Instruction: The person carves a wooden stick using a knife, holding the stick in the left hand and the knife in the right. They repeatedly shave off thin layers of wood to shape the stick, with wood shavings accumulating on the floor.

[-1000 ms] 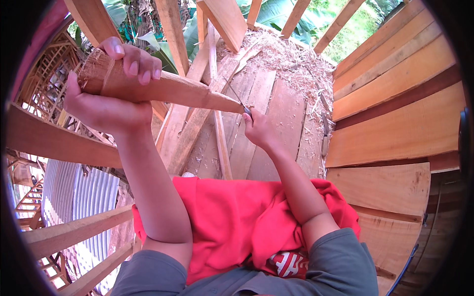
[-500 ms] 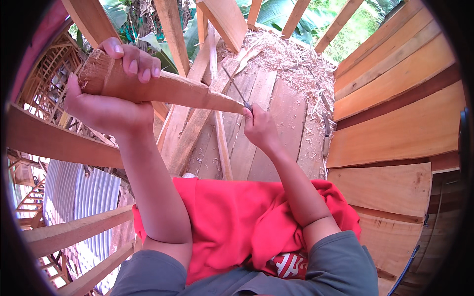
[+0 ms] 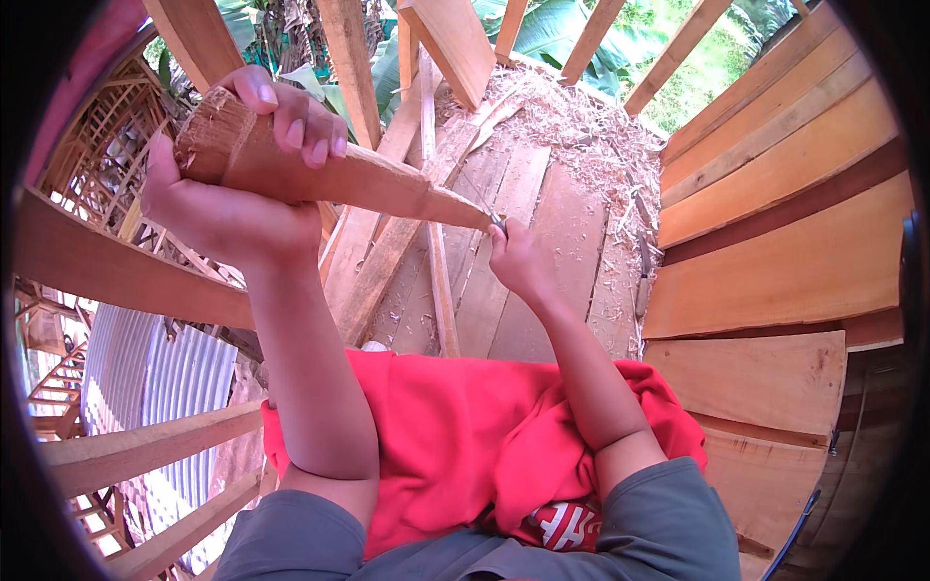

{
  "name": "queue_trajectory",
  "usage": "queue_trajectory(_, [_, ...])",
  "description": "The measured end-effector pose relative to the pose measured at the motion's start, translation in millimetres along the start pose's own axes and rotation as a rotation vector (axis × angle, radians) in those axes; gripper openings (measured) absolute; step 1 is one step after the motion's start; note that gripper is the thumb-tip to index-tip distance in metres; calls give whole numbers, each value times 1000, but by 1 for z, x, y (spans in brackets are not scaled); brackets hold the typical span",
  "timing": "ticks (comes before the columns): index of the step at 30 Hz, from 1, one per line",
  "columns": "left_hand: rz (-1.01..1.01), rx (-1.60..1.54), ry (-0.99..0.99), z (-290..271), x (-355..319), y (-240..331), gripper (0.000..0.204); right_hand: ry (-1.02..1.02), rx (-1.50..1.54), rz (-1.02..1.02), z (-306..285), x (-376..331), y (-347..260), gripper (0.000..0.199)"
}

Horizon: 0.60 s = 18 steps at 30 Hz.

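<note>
My left hand [image 3: 228,218] grips the thick end of a tapered piece of wood [image 3: 354,179], fingers wrapped over its top and palm beneath. The wood slants to the right and narrows to a slim tip beside my right hand [image 3: 523,259]. That hand is closed round the handle of a knife [image 3: 497,224]. Its thin blade points up and away, close to the tip of the wood; whether it touches cannot be made out. Red cloth [image 3: 436,416] lies across my lap under both forearms.
Wood shavings [image 3: 581,121] cover the far part of the plank floor [image 3: 513,300]. A slim tool [image 3: 643,293] lies along the right edge by the plank wall [image 3: 775,261]. Slanted beams [image 3: 383,271] rest ahead. At left are wooden rails [image 3: 145,445] and corrugated metal sheet [image 3: 189,378].
Both hands have shifted a little to the right and slightly lower, carrying the wood and the knife. The knife blade now looks thinner and more upright. Both grips stay the same.
</note>
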<state>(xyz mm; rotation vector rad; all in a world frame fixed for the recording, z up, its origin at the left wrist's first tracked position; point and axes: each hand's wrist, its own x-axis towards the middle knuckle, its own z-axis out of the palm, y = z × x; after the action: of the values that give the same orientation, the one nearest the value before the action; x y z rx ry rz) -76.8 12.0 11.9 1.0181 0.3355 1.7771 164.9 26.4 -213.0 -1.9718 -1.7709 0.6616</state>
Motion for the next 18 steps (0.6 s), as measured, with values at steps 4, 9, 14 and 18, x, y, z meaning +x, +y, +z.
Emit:
queue_trajectory(4, [-20,-84,-62,-1,5,-2,55,61,129,-72,16,1,29,26])
queue_trajectory(9, [-26,-27,-30,3,4,-1,50,36,-8,-88,18,14,45,22])
queue_trajectory(14, [-49,-59,-152,1,2,0,52,6,-283,-5,-4,18,46,22])
queue_trajectory(18, [-48,-55,-181,1,2,0,51,116,-5,87,-7,29,61,24])
